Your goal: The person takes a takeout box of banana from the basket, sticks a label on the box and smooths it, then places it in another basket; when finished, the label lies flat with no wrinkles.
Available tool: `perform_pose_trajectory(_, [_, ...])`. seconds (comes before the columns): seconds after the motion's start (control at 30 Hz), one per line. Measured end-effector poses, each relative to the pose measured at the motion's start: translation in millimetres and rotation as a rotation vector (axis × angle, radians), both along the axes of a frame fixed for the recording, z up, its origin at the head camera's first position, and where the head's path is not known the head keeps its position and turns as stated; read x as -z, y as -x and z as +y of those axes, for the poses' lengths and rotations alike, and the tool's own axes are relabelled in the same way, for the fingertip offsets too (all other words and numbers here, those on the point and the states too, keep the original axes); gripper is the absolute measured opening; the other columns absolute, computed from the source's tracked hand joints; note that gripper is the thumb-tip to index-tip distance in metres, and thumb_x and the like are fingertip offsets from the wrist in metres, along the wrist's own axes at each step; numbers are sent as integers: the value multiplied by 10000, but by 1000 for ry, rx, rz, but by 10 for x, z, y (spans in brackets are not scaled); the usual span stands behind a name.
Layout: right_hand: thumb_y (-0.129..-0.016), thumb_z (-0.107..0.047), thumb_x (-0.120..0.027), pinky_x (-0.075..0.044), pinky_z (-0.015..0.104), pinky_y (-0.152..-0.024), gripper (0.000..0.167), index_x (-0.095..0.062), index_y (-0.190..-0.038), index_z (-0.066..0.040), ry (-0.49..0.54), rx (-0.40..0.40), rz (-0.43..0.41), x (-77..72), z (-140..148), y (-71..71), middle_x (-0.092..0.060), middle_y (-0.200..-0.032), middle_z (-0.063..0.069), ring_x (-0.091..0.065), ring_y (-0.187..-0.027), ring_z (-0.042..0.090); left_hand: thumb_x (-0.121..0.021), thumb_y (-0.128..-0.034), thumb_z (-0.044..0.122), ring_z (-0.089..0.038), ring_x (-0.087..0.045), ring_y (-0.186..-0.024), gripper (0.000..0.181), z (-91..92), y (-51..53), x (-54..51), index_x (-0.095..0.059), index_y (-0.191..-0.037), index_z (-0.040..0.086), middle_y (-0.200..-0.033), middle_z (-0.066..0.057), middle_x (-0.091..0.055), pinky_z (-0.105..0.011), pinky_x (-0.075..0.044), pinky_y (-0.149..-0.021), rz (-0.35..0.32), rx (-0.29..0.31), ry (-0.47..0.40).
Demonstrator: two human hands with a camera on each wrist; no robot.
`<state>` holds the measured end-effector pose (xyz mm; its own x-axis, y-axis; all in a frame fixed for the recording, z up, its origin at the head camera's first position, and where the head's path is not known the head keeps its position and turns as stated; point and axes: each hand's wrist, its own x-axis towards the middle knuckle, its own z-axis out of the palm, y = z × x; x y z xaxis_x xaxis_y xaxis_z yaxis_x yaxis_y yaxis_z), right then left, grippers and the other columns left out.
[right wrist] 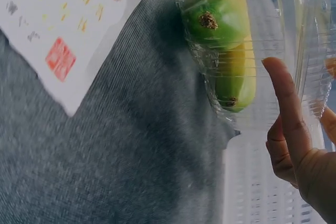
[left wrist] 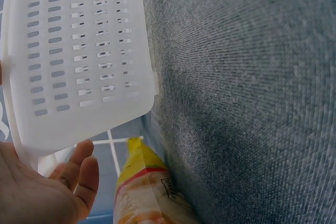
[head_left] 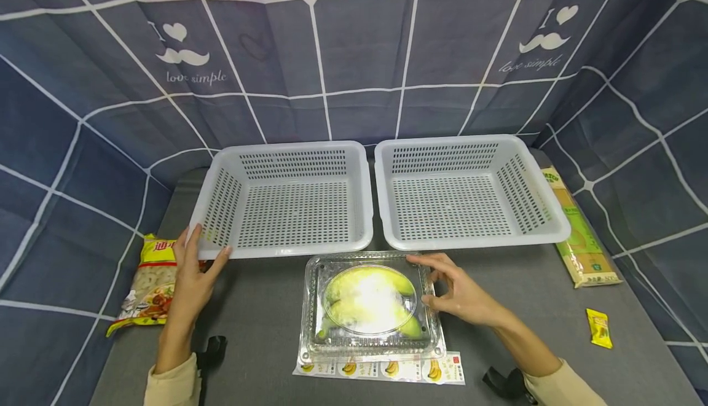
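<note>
Two white perforated baskets stand side by side, the left basket (head_left: 295, 212) and the right basket (head_left: 450, 206). At the left basket's near left corner, my left hand (head_left: 193, 280) grips the rim, thumb in front and fingers on the side; the left wrist view shows the hand (left wrist: 47, 187) against the basket corner (left wrist: 79, 124). A clear lidded container (head_left: 370, 308) of green-yellow fruit lies before the baskets. My right hand (head_left: 464, 295) holds its right edge; in the right wrist view the hand's (right wrist: 299, 140) thumb lies along the clear side (right wrist: 262, 93).
A yellow-and-red food bag (head_left: 149, 286) lies at the left, beside my left hand. On the right are a long green-and-tan packet (head_left: 586, 240) and a small yellow packet (head_left: 599, 328). A printed strip with banana pictures (head_left: 406, 370) lies along the container's near edge.
</note>
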<state>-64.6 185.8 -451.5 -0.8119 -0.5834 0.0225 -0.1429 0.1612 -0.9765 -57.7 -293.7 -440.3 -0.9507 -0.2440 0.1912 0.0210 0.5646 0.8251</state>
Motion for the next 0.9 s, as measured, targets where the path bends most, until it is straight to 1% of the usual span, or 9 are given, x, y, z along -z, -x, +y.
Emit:
perform_pose_trajectory(0.07, [-838, 45, -699, -584, 375, -528, 688, -438, -1464, -73, -15, 14, -6, 32, 8, 27, -350, -1275, 210, -476, -854, 139, -648, -896, -42, -445, -247, -1368, 786, 65, -29, -91, -207, -1546, 1, -1558, -221, -74, -54, -186, -987, 2, 5, -9])
perform_pose_trajectory(0.17, [-833, 41, -704, -583, 373, -525, 688, -441, -1460, -71, -21, 17, -6, 67, 17, 54, -353, -1249, 223, -519, -812, 134, -636, -905, -37, -465, -238, -1364, 772, 112, -48, -156, -200, -1541, -19, -1552, -239, -70, -61, -185, -999, 3, 14, -19])
perform_pose_trajectory(0.23, [-840, 30, -705, -584, 371, -527, 680, -441, -1459, -73, -25, 14, -9, 76, 20, 65, -348, -1253, 221, -521, -805, 135, -642, -907, -23, -457, -239, -1371, 784, 85, -38, -115, -194, -1549, 1, -1560, -219, -60, -62, -185, -999, -7, 12, -18])
perform_pose_trajectory(0.43, [-850, -31, -723, -582, 376, -529, 672, -456, -1459, -123, -72, 22, -4, 71, 13, 76, -354, -1296, 177, -464, -878, 175, -661, -915, 28, -422, -245, -1392, 810, -80, 40, 126, -181, -1567, 64, -1584, -146, -37, -65, -186, -1013, -42, -7, 11])
perform_pose_trajectory(0.6, [-838, -57, -736, -573, 396, -516, 698, -455, -1466, -171, -110, 27, -4, 50, 12, 74, -361, -1328, 154, -446, -900, 191, -664, -902, 0, -418, -239, -1385, 807, -115, 65, 179, -200, -1561, 49, -1579, -162, -52, -70, -171, -1031, -18, -8, 9])
perform_pose_trajectory(0.7, [-846, -48, -727, -574, 395, -519, 695, -444, -1472, -150, -96, 16, -4, 52, 17, 77, -350, -1346, 172, -448, -898, 178, -677, -895, 7, -393, -244, -1384, 815, -117, 57, 173, -212, -1562, 67, -1582, -148, -61, -69, -173, -1024, -14, -8, 11])
perform_pose_trajectory(0.77, [-855, -34, -717, -579, 389, -526, 688, -434, -1476, -123, -71, 6, -7, 61, 22, 79, -338, -1340, 190, -448, -898, 174, -679, -905, 37, -392, -246, -1391, 814, -112, 49, 153, -206, -1566, 85, -1586, -136, -55, -133, -189, -1082, -22, 0, 14])
perform_pose_trajectory(0.8, [-863, -28, -710, -582, 386, -530, 682, -427, -1478, -111, -57, 0, -11, 66, 25, 79, -331, -1331, 197, -447, -897, 172, -679, -910, 54, -410, -242, -1392, 814, -115, 45, 143, -201, -1567, 82, -1586, -146, -53, -207, -201, -1131, -24, 7, 25])
perform_pose_trajectory(0.9, [-877, -14, -695, -588, 386, -541, 674, -411, -1484, -90, -20, -14, -29, 78, 26, 76, -309, -1320, 204, -447, -896, 175, -693, -909, 100, -474, -172, -1413, 799, -151, 13, 102, -227, -1557, 56, -1591, -200, -51, -525, -161, -1182, -5, 18, 81])
